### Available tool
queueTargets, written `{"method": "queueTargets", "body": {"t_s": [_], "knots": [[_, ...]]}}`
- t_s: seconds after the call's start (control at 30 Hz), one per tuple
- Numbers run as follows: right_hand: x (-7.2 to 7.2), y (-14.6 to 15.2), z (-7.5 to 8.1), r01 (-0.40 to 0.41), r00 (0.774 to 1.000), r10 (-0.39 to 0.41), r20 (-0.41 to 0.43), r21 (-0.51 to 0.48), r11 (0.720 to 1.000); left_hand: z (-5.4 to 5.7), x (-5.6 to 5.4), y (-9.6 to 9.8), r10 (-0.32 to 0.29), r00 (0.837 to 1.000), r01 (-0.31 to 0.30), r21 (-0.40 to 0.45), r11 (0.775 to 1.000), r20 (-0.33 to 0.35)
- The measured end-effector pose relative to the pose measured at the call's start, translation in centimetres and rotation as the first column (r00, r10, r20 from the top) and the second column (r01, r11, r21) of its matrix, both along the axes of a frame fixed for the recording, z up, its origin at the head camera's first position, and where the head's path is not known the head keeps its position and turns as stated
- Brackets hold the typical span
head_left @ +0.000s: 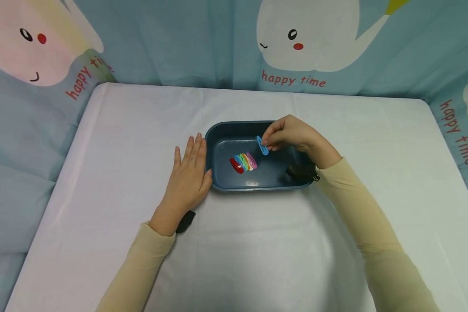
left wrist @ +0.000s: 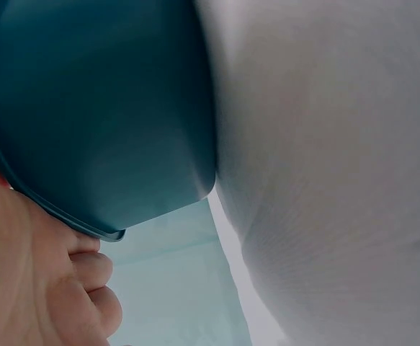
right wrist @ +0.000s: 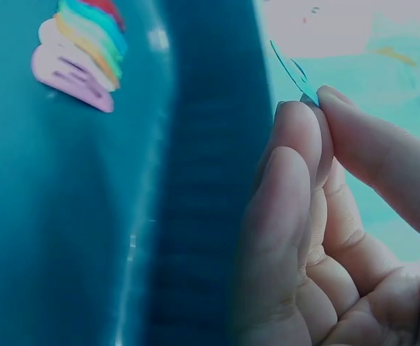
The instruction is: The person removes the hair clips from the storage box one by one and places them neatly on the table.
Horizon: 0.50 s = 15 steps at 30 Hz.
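Observation:
Between thumb and fingertips my right hand (head_left: 290, 133) pinches a blue snap hair clip (head_left: 262, 146), held above the dark blue tray (head_left: 273, 188). The right wrist view shows that hair clip (right wrist: 295, 74) nearly edge-on. On the tray floor lies a row of several hair clips (head_left: 243, 163), side by side, red at the left end and pink-purple at the right. My left hand (head_left: 189, 173) lies with straight fingers along the tray's left edge, touching it. In the left wrist view the tray's outer wall (left wrist: 101, 115) fills the upper left.
A white cloth (head_left: 249, 247) covers the table under the tray. Blue curtains (head_left: 187, 43) with cartoon prints hang behind the table and at its sides. A black strap piece (head_left: 302, 172) hangs at my right wrist, over the tray's right end.

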State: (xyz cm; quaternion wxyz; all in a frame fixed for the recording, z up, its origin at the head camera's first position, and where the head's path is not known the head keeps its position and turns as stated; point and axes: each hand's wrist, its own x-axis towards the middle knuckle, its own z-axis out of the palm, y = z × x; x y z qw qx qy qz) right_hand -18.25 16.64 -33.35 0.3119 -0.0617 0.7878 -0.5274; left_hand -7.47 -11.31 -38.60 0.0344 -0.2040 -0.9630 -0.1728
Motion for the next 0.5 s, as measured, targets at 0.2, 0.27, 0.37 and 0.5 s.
{"method": "queueTargets", "body": {"t_s": [0.2,0.27,0.37,0.5], "knots": [[0.7,1.2,0.6,0.027,0.999,-0.031,-0.041,-0.086,0.996,0.0,0.0,0.0,-0.004,1.0,0.004,0.004,1.0,-0.004],[0.9,1.5,0.8,0.036,0.998,-0.042,-0.047,-0.115,0.993,0.0,0.0,0.0,-0.003,1.0,0.003,-0.001,1.0,-0.003],[1.3,2.2,1.0,0.053,0.997,-0.062,-0.054,-0.153,0.987,-0.1,0.0,0.1,-0.003,1.0,0.003,-0.006,1.0,-0.003],[1.7,3.1,1.5,0.078,0.994,-0.091,-0.066,-0.181,0.98,-0.1,0.0,0.0,-0.003,1.0,0.003,-0.008,1.0,-0.006]]}}
